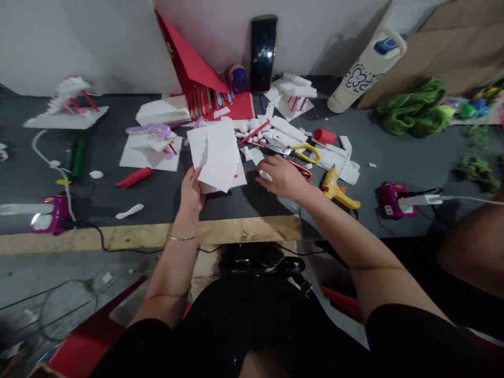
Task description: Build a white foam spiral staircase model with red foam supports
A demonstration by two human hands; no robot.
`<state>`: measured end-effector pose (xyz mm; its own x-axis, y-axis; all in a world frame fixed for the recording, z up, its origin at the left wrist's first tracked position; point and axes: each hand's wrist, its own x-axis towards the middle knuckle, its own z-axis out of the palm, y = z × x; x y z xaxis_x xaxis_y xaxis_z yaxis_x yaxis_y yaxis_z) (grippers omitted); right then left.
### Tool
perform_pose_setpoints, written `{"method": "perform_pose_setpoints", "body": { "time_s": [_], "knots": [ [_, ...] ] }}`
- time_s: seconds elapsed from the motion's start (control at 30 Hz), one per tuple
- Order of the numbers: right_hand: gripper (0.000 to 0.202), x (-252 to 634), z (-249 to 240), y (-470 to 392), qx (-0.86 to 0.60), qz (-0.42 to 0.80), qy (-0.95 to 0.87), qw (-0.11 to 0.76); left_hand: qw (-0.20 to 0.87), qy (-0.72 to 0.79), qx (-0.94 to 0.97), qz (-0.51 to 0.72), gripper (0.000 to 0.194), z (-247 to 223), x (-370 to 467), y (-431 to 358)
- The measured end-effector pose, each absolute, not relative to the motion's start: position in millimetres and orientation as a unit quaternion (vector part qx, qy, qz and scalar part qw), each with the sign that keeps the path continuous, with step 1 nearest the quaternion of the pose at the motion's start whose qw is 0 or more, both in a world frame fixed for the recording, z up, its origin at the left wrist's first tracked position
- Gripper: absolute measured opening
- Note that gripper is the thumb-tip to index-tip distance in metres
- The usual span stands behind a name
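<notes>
My left hand (pixel 192 191) grips the lower left edge of several fanned white cards (pixel 216 152), held over the table's front half. To their right, my right hand (pixel 279 176) is bent over a small white paper piece (pixel 260 160), its fingers curled and partly apart. Whether that piece is pinched or only touched is unclear. Just beyond this hand are scissors with yellow handles (pixel 307 153) and a red-handled tool (pixel 300 169). A yellow glue gun (pixel 338 191) lies by my right forearm.
Small white models (pixel 65 105) with red posts stand around the table (pixel 157 199). A phone (pixel 263 52) and a white bottle (pixel 364 71) stand at the back. Green yarn (pixel 413 107) and a purple power adapter (pixel 396 200) lie right. Another person's arm (pixel 476 247) is at far right.
</notes>
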<state>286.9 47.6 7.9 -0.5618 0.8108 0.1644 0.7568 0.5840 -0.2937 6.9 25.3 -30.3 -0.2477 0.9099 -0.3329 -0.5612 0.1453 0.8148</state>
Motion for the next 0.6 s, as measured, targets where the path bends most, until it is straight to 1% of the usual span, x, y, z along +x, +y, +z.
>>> {"method": "perform_pose_setpoints", "body": {
  "time_s": [0.07,0.13,0.17,0.23,0.3,0.37,0.43,0.47,0.53,0.6],
  "knots": [
    [0.03,280,-1,43,-0.455,0.078,-0.881,0.1,0.578,0.485,0.173,0.633,0.008,-28,10,20],
    [0.031,281,-7,42,-0.502,0.055,-0.858,0.091,0.592,0.489,0.153,0.622,0.012,-25,13,14],
    [0.03,282,-8,43,-0.524,0.049,-0.844,0.102,0.597,0.493,0.146,0.616,0.015,-23,13,11],
    [0.028,285,-7,46,-0.544,0.07,-0.822,0.155,0.609,0.499,0.145,0.6,0.018,-21,13,8],
    [0.029,283,-3,49,-0.544,0.155,-0.791,0.234,0.618,0.499,0.155,0.587,0.019,-19,14,8],
    [0.036,275,3,52,-0.548,0.293,-0.726,0.295,0.626,0.496,0.168,0.578,0.021,-17,14,10],
    [0.044,264,8,56,-0.547,0.421,-0.649,0.319,0.635,0.497,0.184,0.562,0.023,-14,15,14],
    [0.048,258,11,59,-0.542,0.462,-0.622,0.325,0.639,0.498,0.195,0.553,0.024,-12,16,16],
    [0.052,247,14,67,-0.528,0.493,-0.601,0.341,0.641,0.498,0.222,0.541,0.026,-9,17,19],
    [0.054,241,18,75,-0.52,0.48,-0.612,0.352,0.63,0.497,0.244,0.544,0.025,-6,17,23]
  ]
}}
